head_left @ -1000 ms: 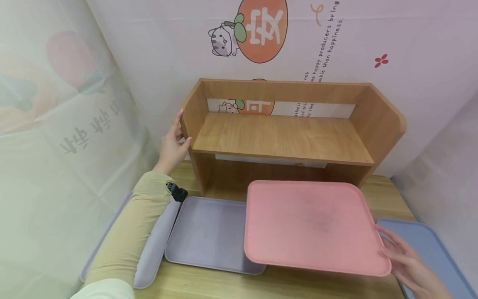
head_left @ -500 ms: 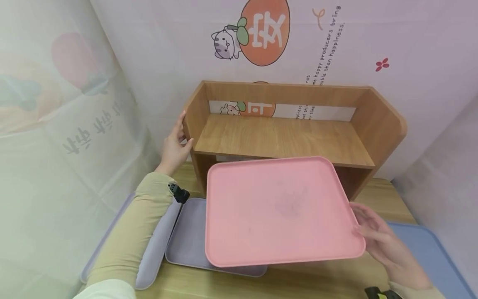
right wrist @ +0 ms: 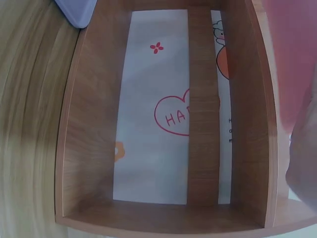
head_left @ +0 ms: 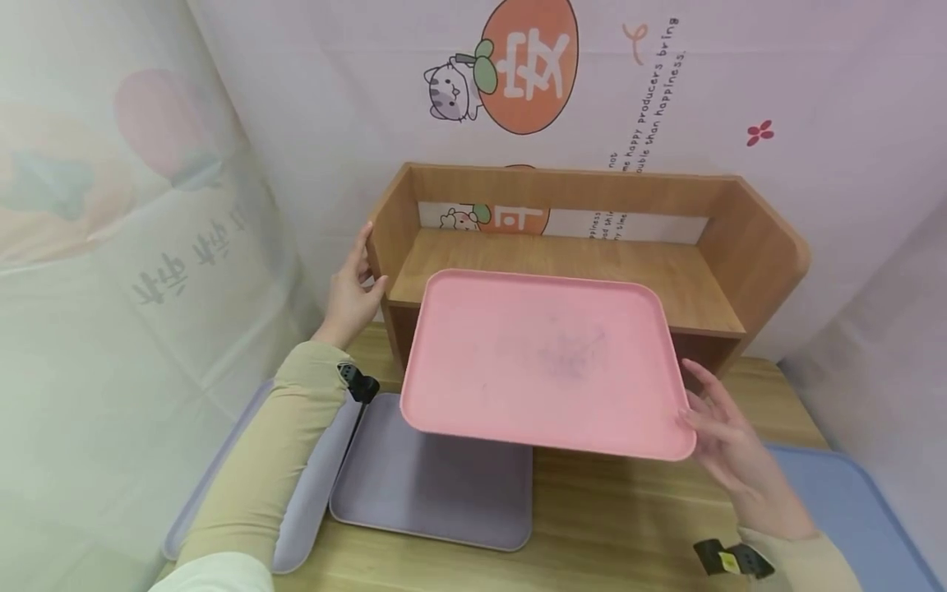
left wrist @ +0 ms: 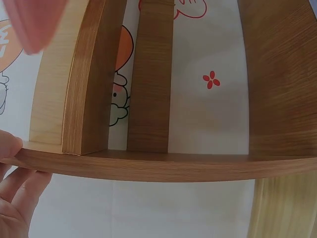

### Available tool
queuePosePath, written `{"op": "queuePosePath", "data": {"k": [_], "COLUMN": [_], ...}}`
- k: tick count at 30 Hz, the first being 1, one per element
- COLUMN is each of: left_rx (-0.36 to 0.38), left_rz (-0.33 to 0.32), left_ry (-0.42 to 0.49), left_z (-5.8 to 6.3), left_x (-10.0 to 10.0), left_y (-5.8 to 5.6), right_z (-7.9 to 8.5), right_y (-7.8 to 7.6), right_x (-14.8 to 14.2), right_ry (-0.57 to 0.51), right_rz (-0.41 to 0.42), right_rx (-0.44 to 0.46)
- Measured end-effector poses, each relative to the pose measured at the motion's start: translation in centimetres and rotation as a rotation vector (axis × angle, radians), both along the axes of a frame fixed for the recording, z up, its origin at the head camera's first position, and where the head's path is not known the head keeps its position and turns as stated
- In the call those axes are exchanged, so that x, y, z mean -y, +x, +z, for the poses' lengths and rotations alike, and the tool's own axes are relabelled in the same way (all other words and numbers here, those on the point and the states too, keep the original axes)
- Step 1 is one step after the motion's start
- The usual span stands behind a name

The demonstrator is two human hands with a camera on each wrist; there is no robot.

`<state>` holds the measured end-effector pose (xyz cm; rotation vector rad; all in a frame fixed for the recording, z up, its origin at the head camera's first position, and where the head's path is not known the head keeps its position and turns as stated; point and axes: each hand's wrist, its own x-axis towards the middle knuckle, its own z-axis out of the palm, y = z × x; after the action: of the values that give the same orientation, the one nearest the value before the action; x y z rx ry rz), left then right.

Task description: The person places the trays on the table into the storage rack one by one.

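Note:
A pink rectangular tray hangs in the air before a two-level wooden shelf, tilted, its far edge overlapping the front of the upper board. My right hand grips the tray's right side near its front corner, thumb on top and fingers underneath. In the right wrist view the hand and the pink tray show blurred at the right edge. My left hand holds the left side panel of the shelf; in the left wrist view its thumb and fingers pinch the panel's edge.
A grey-purple tray lies on the wooden table below the pink one. Another purple tray is partly under my left forearm. At the right lies a blue tray. Printed cloth hangs behind and at both sides.
My right hand has carried the pink tray leftward and upward, from low in front of the shelf to the upper board's height. The left hand stays on the side panel.

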<state>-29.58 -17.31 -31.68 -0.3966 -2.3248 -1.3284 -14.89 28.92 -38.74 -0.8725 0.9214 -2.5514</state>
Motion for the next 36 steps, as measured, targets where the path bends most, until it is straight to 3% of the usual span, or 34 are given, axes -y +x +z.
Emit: {"op": "queuePosePath", "data": {"k": [13, 20, 23, 28, 36], "left_rx": [0.009, 0.036, 0.045, 0.050, 0.042], "left_rz": [0.019, 0.036, 0.032, 0.032, 0.035], "left_ry": [-0.013, -0.039, -0.034, -0.034, -0.026], "left_z": [-0.1, -0.1, 0.0, 0.1, 0.0], "left_x": [0.0, 0.0, -0.1, -0.2, -0.2], "left_y": [-0.2, -0.2, -0.1, 0.1, 0.0], "right_z": [1.6, 2.8, 3.4, 3.7, 3.4], "right_y": [-0.6, -0.9, -1.1, -1.3, -1.1], "right_x": [2.6, 5.0, 6.0, 7.4, 8.6], "right_ry": [-0.013, 0.021, 0.032, 0.034, 0.037], "right_rz": [-0.220, -0.458, -0.520, -0.550, -0.510], "right_rx": [0.071, 0.267, 0.341, 0.394, 0.363]}}
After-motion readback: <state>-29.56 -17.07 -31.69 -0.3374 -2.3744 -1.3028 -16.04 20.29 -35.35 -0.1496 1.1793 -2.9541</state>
